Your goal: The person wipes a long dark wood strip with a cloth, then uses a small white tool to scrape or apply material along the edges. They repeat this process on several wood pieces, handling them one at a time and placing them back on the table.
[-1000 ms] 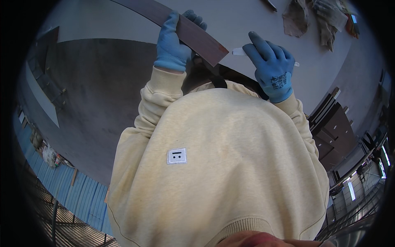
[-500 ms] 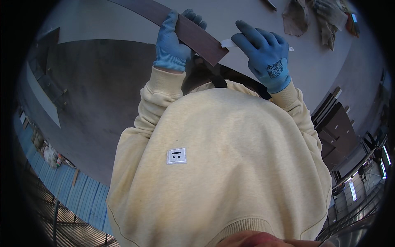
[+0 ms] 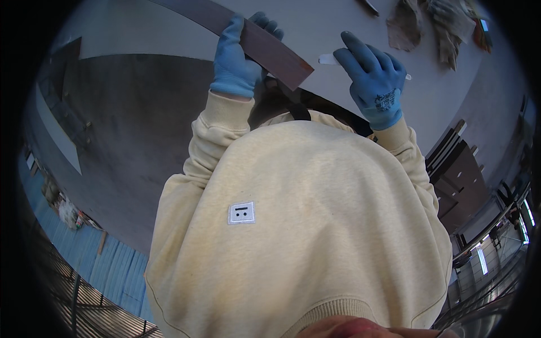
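Observation:
My left hand (image 3: 234, 59), in a blue glove, grips a long dark-brown board (image 3: 270, 55) near its close end. The thumb lies over the top face and the fingers wrap round the far edge. The board runs away to the upper left, out of view. To the right of its end, my right hand (image 3: 375, 79), gloved alike, is closed round a slim white flat-tipped tool (image 3: 328, 59). The tool's tip points at the board's corner, a short gap away. Its other end shows beyond the outer side of the hand; the middle is hidden by the fingers.
A pale grey work surface (image 3: 321, 22) spreads under the hands. Crumpled rags (image 3: 445, 28) and a dark slender object (image 3: 369, 7) lie at its far right. Brown panels (image 3: 459, 174) are stacked to the right. Blue ribbed sheeting (image 3: 90, 256) shows at the lower left.
My right hand has moved right with the white tool, so its tip has come away from the board's end. My left hand and the board have stayed in place.

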